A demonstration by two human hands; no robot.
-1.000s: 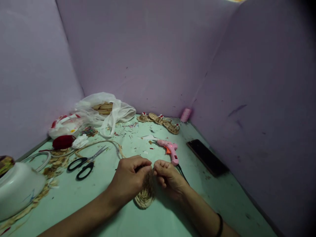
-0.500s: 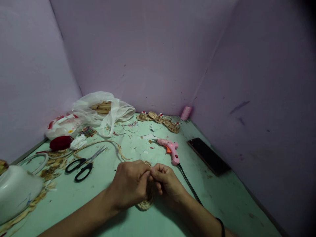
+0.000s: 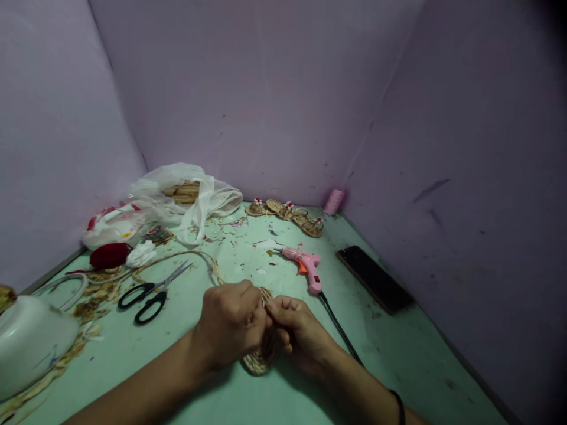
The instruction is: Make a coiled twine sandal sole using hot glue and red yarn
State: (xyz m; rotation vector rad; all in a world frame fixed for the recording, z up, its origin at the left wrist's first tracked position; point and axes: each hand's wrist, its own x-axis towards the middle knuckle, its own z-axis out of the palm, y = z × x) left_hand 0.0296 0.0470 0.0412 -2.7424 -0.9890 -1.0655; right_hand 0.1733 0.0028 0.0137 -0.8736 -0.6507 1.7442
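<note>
A small oval sole of coiled braided straw [image 3: 261, 358] rests on the green table [image 3: 133, 360], held between both hands. My left hand [image 3: 230, 324] grips its left side and top, fingers curled over it. My right hand [image 3: 297, 330] pinches the sole's upper right edge, touching the left hand's fingertips. Most of the straw piece is hidden under the fingers. A braided straw cord [image 3: 208, 262] curves away from the hands toward the left.
Black scissors [image 3: 148, 295] lie left of the hands. A pink glue gun [image 3: 306, 268] with black cable lies behind them, a dark phone [image 3: 374, 278] to the right. Finished straw sandals [image 3: 292, 215], plastic bags [image 3: 186, 198], a red ball [image 3: 108, 255] and a white bowl [image 3: 31, 339] stand farther off.
Both hands lowered the straw sole from upright toward the table and closed together over it. The view shifted slightly.
</note>
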